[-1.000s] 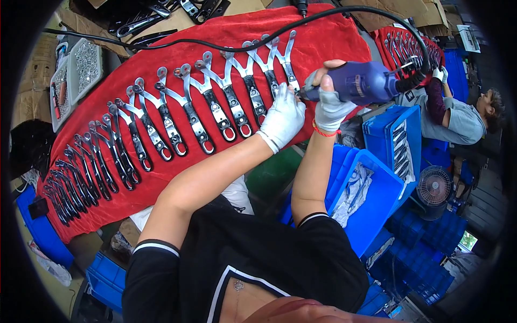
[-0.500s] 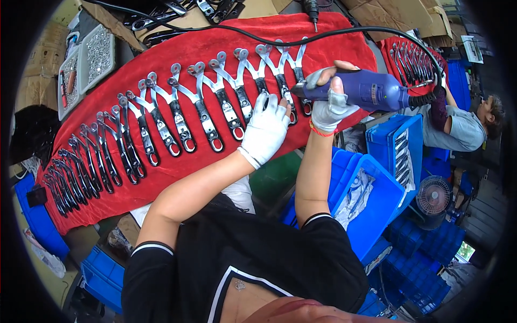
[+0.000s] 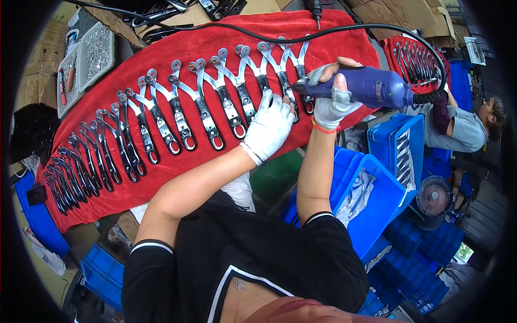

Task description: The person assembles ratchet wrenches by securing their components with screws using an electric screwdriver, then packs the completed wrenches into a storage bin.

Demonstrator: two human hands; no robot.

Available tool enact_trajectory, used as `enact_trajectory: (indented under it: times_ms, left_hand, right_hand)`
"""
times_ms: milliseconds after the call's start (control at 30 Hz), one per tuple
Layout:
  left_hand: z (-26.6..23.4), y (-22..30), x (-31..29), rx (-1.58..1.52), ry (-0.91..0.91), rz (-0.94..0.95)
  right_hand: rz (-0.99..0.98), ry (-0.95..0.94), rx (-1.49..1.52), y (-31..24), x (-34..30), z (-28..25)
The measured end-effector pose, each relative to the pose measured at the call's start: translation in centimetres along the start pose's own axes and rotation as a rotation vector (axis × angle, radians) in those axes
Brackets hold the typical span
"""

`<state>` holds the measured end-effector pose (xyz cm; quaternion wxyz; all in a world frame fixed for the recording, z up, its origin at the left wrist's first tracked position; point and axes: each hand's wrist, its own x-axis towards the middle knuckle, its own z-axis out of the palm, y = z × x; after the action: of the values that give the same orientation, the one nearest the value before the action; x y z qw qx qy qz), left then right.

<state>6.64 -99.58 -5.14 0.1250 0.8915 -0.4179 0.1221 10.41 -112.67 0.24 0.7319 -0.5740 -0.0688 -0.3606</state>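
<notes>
Right hand (image 3: pixel 333 100) wrapped round a purple power tool (image 3: pixel 379 88), left hand (image 3: pixel 269 127) down among the Y-headed tools (image 3: pixel 208 117)

Right hand: white glove, bare fingertips, fingers and thumb closed about the front part of the power tool's body; red wristband (image 3: pixel 326 126) just below the glove

Power tool: lies roughly level above the right end of the row, nose pointing left, near the handles there; contact with any of them cannot be made out

Left hand: same kind of glove, back of hand upward, fingers bent over the handles just left of the nose; cannot tell whether it grips anything

Y-headed tools: silver forked heads away from the person, black handles toward the person, several ending in a loop; one long curved row, spaced out at the right, crowded and overlapping at the far left, all on a red cloth (image 3: pixel 126 198)

Black cord (image 3: pixel 377 26): leaves the rear of the power tool, bends up and runs left across the cloth's far side

Beyond the cloth, upper left: pale tray (image 3: pixel 80 75) with small metal parts (image 3: pixel 98 54); top edge, a black tool with a thin tip (image 3: pixel 314 8)

Right side: blue bin (image 3: pixel 381 211) holding wrapped pieces, round fan (image 3: pixel 434 195), co-worker (image 3: pixel 458 129) beside a second red cloth
</notes>
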Motion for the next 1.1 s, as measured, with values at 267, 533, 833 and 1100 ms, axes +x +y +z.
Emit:
enact_trajectory:
  times_ms: [267, 533, 833, 1100]
  left_hand:
    - [0.0, 0.2, 0.0, 0.055, 0.027, 0.040]
    - [1.6, 1.1, -0.4, -0.057, 0.177, -0.058]
    - [1.6, 0.9, -0.4, -0.024, 0.133, 0.007]
    - [1.5, 0.8, -0.3, -0.083, 0.124, -0.014]
  right_hand:
    - [0.015, -0.029, -0.068, 0.3, -0.2, 0.6]
    - [-0.007, 0.050, -0.079, -1.0, -1.1, 0.8]
    - [-0.022, 0.079, -0.125, -3.1, -2.3, -0.1]
    - [-0.012, 0.055, -0.185, -2.7, -2.5, 0.4]
